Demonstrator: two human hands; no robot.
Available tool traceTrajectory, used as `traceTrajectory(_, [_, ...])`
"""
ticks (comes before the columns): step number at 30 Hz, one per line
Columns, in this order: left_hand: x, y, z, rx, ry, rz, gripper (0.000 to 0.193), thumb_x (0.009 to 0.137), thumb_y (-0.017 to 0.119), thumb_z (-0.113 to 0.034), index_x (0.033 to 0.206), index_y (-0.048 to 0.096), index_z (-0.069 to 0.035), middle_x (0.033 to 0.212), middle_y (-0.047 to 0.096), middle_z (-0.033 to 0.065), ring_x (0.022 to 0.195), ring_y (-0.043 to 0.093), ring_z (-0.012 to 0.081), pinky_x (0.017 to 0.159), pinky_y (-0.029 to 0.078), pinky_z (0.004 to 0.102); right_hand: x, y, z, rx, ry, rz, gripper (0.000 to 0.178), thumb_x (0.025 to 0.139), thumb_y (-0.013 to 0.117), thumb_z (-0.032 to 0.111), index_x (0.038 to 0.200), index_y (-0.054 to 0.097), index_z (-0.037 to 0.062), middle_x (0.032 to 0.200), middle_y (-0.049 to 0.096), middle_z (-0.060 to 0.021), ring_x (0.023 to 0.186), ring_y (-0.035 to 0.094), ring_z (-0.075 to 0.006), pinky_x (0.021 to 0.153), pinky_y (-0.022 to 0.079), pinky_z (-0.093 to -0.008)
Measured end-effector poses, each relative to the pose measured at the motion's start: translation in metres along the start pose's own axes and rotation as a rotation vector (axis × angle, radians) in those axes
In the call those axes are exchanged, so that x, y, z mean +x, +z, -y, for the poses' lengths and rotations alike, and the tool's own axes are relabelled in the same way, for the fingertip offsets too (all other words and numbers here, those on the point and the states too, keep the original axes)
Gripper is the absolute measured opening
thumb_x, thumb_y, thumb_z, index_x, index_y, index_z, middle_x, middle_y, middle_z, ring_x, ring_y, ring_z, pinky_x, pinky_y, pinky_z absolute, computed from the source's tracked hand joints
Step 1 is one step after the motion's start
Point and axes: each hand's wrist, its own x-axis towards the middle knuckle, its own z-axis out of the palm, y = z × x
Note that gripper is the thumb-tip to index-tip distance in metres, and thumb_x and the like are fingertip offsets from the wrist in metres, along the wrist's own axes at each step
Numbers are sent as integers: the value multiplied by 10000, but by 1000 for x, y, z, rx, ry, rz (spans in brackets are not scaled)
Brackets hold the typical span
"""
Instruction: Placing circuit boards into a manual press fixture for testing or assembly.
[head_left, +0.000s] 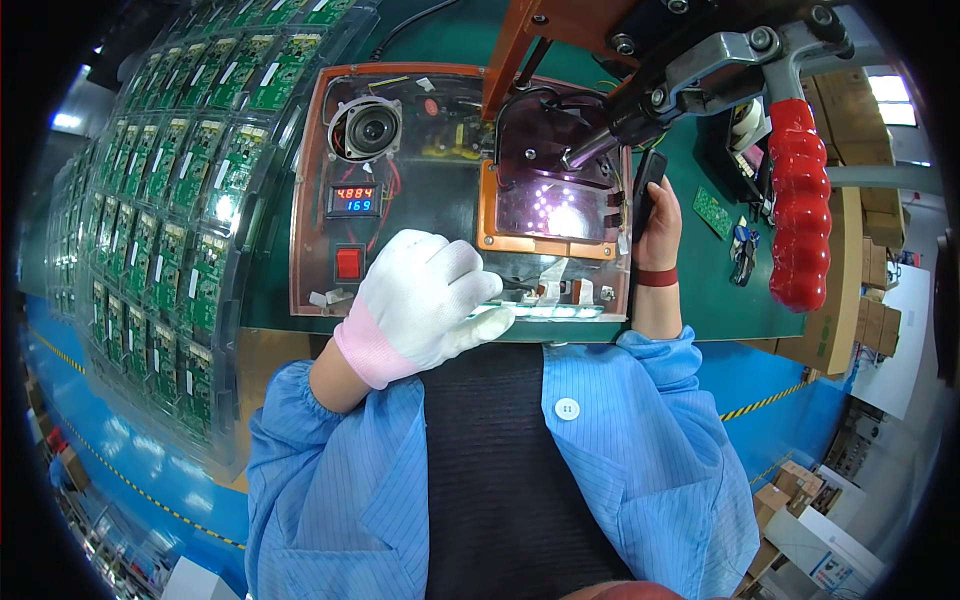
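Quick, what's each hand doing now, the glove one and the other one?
Left hand: half curled; can't tell if it's holding anything.
Right hand: closed on a slim black object.

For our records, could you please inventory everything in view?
trays: several, clear, left
circuit boards: many, green, in trays
fixture box: one, transparent, centre
speaker: one, black, box's upper left
display: one, red and blue, below speaker
switch: one, red, below display
clamp handle: one, red, upper right
loose board: one, green, box's right
table: one, green, under box
cartons: several, brown, far right
oblong object: one, black, in right hand
jacket: one, blue, lower centre
left hand: one, white-gloved, box's front edge
right hand: one, bare, box's right side
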Motion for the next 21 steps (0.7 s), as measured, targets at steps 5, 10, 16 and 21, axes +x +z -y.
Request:
traceTrajectory(5, [-4, 1, -1, -17, -10, 14, 267, 796, 770, -287, 926, 652, -86, 814, 579, 38, 650, 481, 205, 679, 398, 352, 2, -9, -3, -24, 11, -39, 338, 963, 436, 120, 1260, 551, 7, 998, 676, -89, 772, 667, -168, 685, 532, -244])
traceTrajectory(10, [-9, 2, -4, -22, -18, 33, 283, 794, 751, -321, 920, 644, -92, 851, 574, 43, 698, 500, 214, 734, 405, 364, 1, -7, -2, -68, -10, 68, 339, 964, 438, 122, 1263, 550, 7, 1009, 682, -107, 788, 677, -188, 693, 530, -257])
traceTrajectory(16, [-9, 3, -6, 53, -42, 86, 307, 815, 693, -385, 907, 621, -101, 912, 546, 56, 772, 532, 225, 811, 422, 376, -6, 0, 4, -62, 15, 170, 333, 966, 441, 125, 1258, 551, 8, 1018, 687, -118, 798, 682, -202, 710, 529, -269])
traceTrajectory(21, [-6, 7, -19, 177, -74, 130, 344, 791, 702, -399, 918, 611, -91, 899, 527, 60, 751, 516, 231, 799, 423, 376, -13, 3, 6, -51, 12, 199, 313, 972, 448, 129, 1242, 555, 12, 1024, 689, -118, 797, 680, -205, 724, 530, -275])
